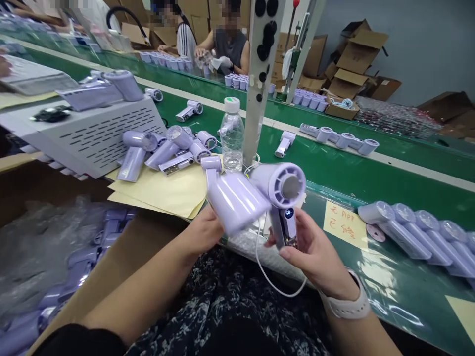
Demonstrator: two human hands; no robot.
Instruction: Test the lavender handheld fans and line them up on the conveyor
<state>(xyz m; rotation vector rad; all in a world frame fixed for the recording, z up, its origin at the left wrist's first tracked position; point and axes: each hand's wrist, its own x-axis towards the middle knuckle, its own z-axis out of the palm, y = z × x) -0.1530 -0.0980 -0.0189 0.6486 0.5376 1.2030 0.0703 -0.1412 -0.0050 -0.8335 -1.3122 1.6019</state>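
Note:
My right hand point(311, 247) is closed round the handle of a lavender handheld fan point(278, 185). Its round grille with a grey centre faces right, and a small round display glows on the handle. Lower on that handle, bare circuit parts show. My left hand point(206, 230) grips a second lavender fan point(239, 202), slightly blurred, whose barrel hides most of the fingers. The two fans overlap in view; whether they touch I cannot tell. A white cable point(261, 267) loops below them, its end hidden behind the fans.
A water bottle point(232, 138) stands before a metal post point(258, 84). Piled fans point(178, 143) lie on yellow paper point(159, 195) beside a vented white box point(111, 131). More fans point(411, 222) line the right, near a handwritten note point(345, 222). Co-workers sit across the green conveyor point(334, 168).

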